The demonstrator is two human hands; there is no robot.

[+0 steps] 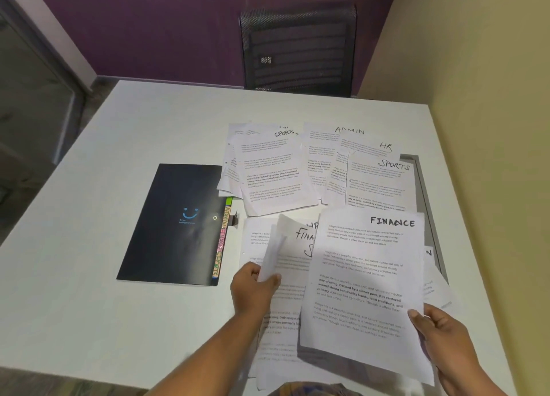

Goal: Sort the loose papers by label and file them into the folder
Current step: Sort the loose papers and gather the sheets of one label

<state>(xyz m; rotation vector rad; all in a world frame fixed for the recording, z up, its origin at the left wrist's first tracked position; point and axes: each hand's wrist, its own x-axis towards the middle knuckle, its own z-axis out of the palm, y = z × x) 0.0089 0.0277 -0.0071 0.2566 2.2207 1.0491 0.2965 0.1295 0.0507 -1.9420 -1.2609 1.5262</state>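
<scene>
right hand: the right hand [443, 333] grips a sheet headed finance [361, 279] by its lower right edge, thumb on top, the page lifted off the white table [119, 187].
left hand: the left hand [253, 285] pinches the curled edge of a second sheet [275, 253], peeling it up from the near heap [279, 330], where hr and another finance heading peek out.
folder: the dark folder [175, 223] lies shut, flat on the table to the left of the papers, its coloured tabs [220, 241] reading admin and sports along the right edge.
progress: sorting looks barely begun, as i judge it; nothing seen filed, and sports, admin and hr pages lie mixed in the far spread [321, 166].
left to do: group every sheet by heading, open the folder, slip each group behind its tab.
surroundings: a black mesh chair [297, 47] stands beyond the table, against a purple wall.
obstacles: overlapping pages hide some headings; far sheets overlap the folder's top corner.
</scene>
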